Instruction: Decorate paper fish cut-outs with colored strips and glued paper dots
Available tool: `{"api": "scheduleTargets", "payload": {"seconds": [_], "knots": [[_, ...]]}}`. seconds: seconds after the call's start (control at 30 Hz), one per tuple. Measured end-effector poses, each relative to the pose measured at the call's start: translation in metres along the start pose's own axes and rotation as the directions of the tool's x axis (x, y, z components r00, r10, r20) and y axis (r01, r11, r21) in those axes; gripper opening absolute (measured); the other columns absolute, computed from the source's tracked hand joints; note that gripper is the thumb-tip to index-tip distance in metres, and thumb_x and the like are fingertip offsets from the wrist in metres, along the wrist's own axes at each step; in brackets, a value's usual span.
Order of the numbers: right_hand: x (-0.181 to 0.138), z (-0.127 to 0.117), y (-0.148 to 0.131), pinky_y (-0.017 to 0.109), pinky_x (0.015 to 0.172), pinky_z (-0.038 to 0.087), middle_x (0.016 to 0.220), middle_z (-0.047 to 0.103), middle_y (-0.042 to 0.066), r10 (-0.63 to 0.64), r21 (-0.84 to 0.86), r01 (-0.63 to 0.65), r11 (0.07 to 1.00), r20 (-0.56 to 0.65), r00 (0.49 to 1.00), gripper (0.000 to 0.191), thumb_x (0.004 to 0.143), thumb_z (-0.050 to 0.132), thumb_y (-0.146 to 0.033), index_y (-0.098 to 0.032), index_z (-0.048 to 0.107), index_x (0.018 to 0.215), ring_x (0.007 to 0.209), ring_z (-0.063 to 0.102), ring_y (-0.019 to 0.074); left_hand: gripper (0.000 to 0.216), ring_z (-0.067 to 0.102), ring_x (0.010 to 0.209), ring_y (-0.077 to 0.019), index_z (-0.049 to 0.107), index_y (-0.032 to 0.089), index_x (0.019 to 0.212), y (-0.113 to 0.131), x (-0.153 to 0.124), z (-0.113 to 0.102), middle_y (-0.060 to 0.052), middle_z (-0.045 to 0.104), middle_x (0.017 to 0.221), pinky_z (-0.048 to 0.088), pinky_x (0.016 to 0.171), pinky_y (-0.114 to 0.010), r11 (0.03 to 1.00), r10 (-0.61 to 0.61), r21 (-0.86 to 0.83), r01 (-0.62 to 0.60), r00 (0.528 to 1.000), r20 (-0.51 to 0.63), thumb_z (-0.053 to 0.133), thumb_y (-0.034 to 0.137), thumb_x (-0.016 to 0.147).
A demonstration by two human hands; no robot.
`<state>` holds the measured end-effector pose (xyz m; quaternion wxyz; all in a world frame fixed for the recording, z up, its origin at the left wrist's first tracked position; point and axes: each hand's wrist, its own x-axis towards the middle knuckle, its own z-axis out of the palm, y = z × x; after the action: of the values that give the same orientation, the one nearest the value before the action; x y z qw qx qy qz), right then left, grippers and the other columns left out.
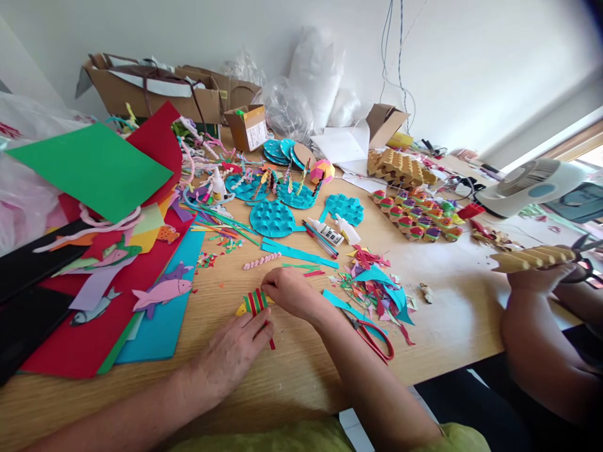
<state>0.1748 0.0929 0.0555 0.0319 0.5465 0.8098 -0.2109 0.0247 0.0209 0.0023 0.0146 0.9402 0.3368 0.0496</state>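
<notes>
A small yellow paper fish (255,303) with green and red stripes lies on the table in front of me. My left hand (235,342) steadies it from the near side, fingers drawn together along its lower edge. A red paper strip (272,343) sticks out past those fingertips. At the fish's right end, my right hand (291,292) is closed in a pinch, with the fingertips' contents hidden. Red-handled scissors (377,338) rest on the table beside my right forearm. A pink twisted pipe cleaner (262,260) lies beyond the fish.
Paper scraps (372,282) are heaped to the right. Coloured sheets (61,339) and paper fish cutouts (162,294) cover the left. Blue egg-carton pieces (272,218), glue bottles (347,229) and pens stand further back. At right, another person's hand (541,276) holds an egg-carton piece near scissors.
</notes>
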Motion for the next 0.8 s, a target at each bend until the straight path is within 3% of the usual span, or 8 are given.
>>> {"api": "scheduleTargets", "payload": {"seconds": [0.23, 0.4, 0.6, 0.8], "knots": [[-0.0045, 0.0033, 0.0016, 0.022, 0.048, 0.029, 0.067, 0.067, 0.003, -0.069, 0.001, 0.069, 0.998, 0.079, 0.995, 0.022, 0.071, 0.046, -0.018, -0.018, 0.068, 0.069, 0.059, 0.055, 0.0123, 0.038, 0.057, 0.093, -0.0196, 0.053, 0.017, 0.104, 0.0005, 0.001, -0.0011, -0.007, 0.059, 0.112, 0.048, 0.075, -0.032, 1.0, 0.005, 0.001, -0.005, 1.0, -0.011, 0.027, -0.001, 0.083], [-0.0015, 0.0026, 0.0007, 0.023, 0.055, 0.033, 0.079, 0.068, 0.008, -0.027, -0.025, 0.028, 0.999, 0.03, 0.999, 0.029, 0.076, 0.04, -0.019, -0.015, 0.068, 0.079, 0.069, 0.058, 0.015, 0.037, 0.056, 0.095, -0.0196, 0.052, 0.016, 0.107, 0.0003, -0.0004, -0.0009, -0.008, 0.056, 0.117, 0.048, 0.076, -0.032, 1.0, 0.012, 0.0, -0.012, 1.0, -0.006, 0.028, 0.001, 0.084], [-0.0011, 0.0023, 0.0006, 0.021, 0.05, 0.031, 0.07, 0.068, 0.003, -0.044, -0.017, 0.045, 0.999, 0.093, 0.995, 0.023, 0.072, 0.045, -0.019, -0.018, 0.068, 0.073, 0.062, 0.057, 0.0127, 0.035, 0.057, 0.093, -0.0183, 0.053, 0.017, 0.104, 0.0002, 0.0012, -0.0028, -0.007, 0.059, 0.112, 0.048, 0.075, -0.031, 1.0, 0.011, -0.01, -0.011, 1.0, -0.011, 0.027, 0.003, 0.085], [0.0036, 0.0028, 0.0011, 0.021, 0.055, 0.033, 0.082, 0.068, 0.005, -0.018, -0.028, 0.02, 0.999, 0.071, 0.997, 0.027, 0.076, 0.041, -0.019, -0.017, 0.068, 0.083, 0.072, 0.059, 0.0142, 0.035, 0.057, 0.093, -0.0185, 0.052, 0.017, 0.106, 0.0002, 0.0003, -0.0017, -0.007, 0.057, 0.116, 0.048, 0.074, -0.031, 1.0, 0.016, 0.017, -0.015, 1.0, -0.015, 0.027, 0.003, 0.085]]}}
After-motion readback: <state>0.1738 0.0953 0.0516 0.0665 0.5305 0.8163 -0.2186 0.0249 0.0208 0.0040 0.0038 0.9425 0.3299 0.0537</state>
